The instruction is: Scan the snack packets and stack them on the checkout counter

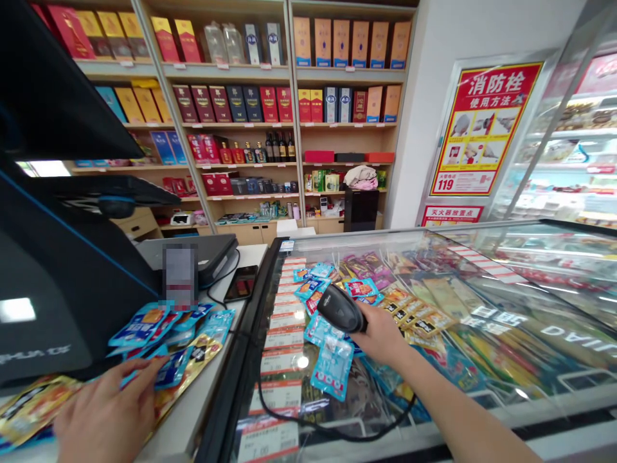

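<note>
My right hand is wrapped round a black handheld barcode scanner, held above the glass top of a freezer and pointing to the left. Beneath and around it lie blue snack packets and a row of gold snack packets. On the white counter at the left, my left hand has its fingers bent at a blue snack packet, pinching its edge; the fingertips are partly hidden. More blue snack packets are heaped beyond it, with gold packets beside the hand.
A dark checkout terminal towers at the left. A phone lies near the counter's edge. The scanner's black cable loops over the freezer glass and its price labels. Shelves of boxes stand behind.
</note>
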Available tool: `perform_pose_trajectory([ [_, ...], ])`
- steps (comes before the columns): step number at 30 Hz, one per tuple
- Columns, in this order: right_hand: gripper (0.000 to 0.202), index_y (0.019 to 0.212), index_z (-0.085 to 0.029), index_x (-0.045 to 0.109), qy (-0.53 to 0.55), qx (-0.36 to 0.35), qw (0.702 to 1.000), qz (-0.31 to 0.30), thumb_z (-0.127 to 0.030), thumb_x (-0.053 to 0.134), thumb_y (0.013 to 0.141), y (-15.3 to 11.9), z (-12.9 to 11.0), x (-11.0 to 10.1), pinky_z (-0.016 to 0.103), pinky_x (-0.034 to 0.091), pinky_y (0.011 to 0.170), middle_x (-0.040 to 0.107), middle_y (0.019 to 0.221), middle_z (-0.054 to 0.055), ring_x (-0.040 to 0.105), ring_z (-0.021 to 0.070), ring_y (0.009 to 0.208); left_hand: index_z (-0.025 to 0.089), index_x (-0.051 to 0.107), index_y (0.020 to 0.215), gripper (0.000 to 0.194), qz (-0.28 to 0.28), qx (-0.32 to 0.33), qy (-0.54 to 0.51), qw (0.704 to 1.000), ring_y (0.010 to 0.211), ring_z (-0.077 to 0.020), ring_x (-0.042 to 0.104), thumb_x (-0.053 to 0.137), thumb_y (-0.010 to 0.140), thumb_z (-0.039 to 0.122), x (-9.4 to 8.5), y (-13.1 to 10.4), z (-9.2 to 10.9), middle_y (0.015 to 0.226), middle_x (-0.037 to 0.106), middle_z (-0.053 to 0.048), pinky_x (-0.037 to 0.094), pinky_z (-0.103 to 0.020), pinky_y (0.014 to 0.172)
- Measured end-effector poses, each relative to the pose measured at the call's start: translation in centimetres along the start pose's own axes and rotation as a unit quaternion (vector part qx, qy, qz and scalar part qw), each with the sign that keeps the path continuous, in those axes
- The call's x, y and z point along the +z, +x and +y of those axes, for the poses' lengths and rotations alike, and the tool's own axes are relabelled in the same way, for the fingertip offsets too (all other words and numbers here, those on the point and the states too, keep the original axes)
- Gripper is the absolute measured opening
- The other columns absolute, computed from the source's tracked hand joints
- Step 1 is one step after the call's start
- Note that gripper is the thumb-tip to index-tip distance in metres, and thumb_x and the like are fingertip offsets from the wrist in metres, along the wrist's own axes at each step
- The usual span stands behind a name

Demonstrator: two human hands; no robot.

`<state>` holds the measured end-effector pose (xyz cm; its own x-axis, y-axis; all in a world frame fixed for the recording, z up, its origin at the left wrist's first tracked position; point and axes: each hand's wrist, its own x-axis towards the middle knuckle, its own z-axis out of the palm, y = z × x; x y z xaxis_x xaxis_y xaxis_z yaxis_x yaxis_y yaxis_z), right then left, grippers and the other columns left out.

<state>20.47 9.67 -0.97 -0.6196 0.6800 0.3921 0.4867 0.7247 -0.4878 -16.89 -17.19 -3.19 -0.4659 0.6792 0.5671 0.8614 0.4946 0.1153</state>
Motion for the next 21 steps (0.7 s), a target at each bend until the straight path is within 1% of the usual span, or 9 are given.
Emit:
perform_pose_trajectory([
  [4,0.021,0.091,-0.019,0.063,-0.003,0.012,1.000,-0.001,-0.025,0.059,0.071,0.1,0.0,0.0,0.027,0.039,0.070,0.069,0.085,0.006,0.063,0.0220,0.081,0.025,0.071,0.099,0.049,0.048,-0.033,0.098,0.994,0.094,-0.0394,0.060,0.027,0.082,0.040,-0.3,0.7,2.7,0.105,0.068,-0.016,0.046,-0.058,0.080],
  [7,0.021,0.091,-0.020,0.063,-0.007,0.016,1.000,0.000,-0.024,0.060,0.071,0.2,0.1,0.1,0.027,0.039,0.070,0.070,0.085,0.006,0.064,0.0221,0.081,0.025,0.068,0.106,0.051,0.058,-0.052,0.064,0.995,0.101,-0.0404,0.059,0.029,0.084,0.050,-0.6,1.6,5.1,0.111,0.065,-0.017,0.047,-0.059,0.082],
  [9,0.021,0.092,-0.020,0.063,-0.003,0.014,1.000,0.003,-0.024,0.059,0.072,0.2,0.1,0.1,0.026,0.040,0.070,0.070,0.087,0.006,0.064,0.0219,0.082,0.024,0.067,0.107,0.051,0.045,-0.031,-0.020,0.998,0.103,-0.0378,0.060,0.035,0.083,0.055,-0.9,2.1,7.8,0.112,0.064,-0.016,0.047,-0.056,0.086],
  [10,0.021,0.092,-0.020,0.063,-0.001,0.013,1.000,0.006,-0.024,0.059,0.072,0.2,0.1,0.1,0.026,0.040,0.070,0.070,0.088,0.006,0.064,0.0217,0.083,0.024,0.068,0.105,0.049,0.027,-0.007,-0.080,0.996,0.102,-0.0352,0.061,0.039,0.081,0.056,-1.0,2.3,9.6,0.110,0.065,-0.015,0.047,-0.052,0.089],
  [12,0.020,0.091,-0.020,0.063,-0.004,0.015,1.000,0.011,-0.024,0.060,0.071,0.2,0.0,0.0,0.026,0.039,0.070,0.070,0.088,0.006,0.064,0.0219,0.082,0.024,0.069,0.101,0.045,-0.060,0.031,-0.181,0.981,0.100,-0.0297,0.062,0.049,0.077,0.057,-0.9,2.5,13.8,0.105,0.067,-0.012,0.048,-0.044,0.092],
  [14,0.020,0.090,-0.020,0.063,-0.010,0.018,1.000,0.013,-0.025,0.060,0.071,0.2,-0.1,-0.1,0.026,0.039,0.069,0.070,0.086,0.006,0.064,0.0221,0.081,0.024,0.070,0.098,0.045,-0.166,0.055,-0.212,0.961,0.100,-0.0288,0.061,0.054,0.074,0.059,-0.6,2.2,18.2,0.104,0.067,-0.011,0.047,-0.041,0.090],
  [16,0.019,0.089,-0.020,0.063,-0.010,0.016,1.000,0.014,-0.025,0.060,0.071,0.3,-0.3,-0.2,0.026,0.039,0.068,0.070,0.085,0.005,0.064,0.0219,0.081,0.021,0.070,0.092,0.047,-0.252,0.075,-0.188,0.946,0.097,-0.0310,0.060,0.060,0.068,0.061,0.0,1.7,21.8,0.100,0.066,-0.012,0.046,-0.043,0.089],
  [18,0.019,0.090,-0.020,0.063,-0.008,0.010,1.000,0.014,-0.025,0.060,0.072,0.3,-0.4,-0.2,0.026,0.039,0.067,0.070,0.084,0.005,0.064,0.0216,0.080,0.018,0.068,0.090,0.051,-0.290,0.088,-0.141,0.942,0.098,-0.0343,0.057,0.064,0.063,0.062,0.7,1.1,24.3,0.098,0.063,-0.014,0.043,-0.046,0.089],
  [21,0.020,0.092,-0.020,0.063,-0.007,0.003,1.000,0.013,-0.026,0.061,0.072,0.4,-0.4,-0.2,0.026,0.038,0.067,0.070,0.086,0.005,0.064,0.0212,0.080,0.015,0.064,0.090,0.050,-0.290,0.093,-0.095,0.948,0.102,-0.0370,0.054,0.066,0.064,0.057,1.6,0.5,25.9,0.099,0.061,-0.016,0.040,-0.047,0.090],
])
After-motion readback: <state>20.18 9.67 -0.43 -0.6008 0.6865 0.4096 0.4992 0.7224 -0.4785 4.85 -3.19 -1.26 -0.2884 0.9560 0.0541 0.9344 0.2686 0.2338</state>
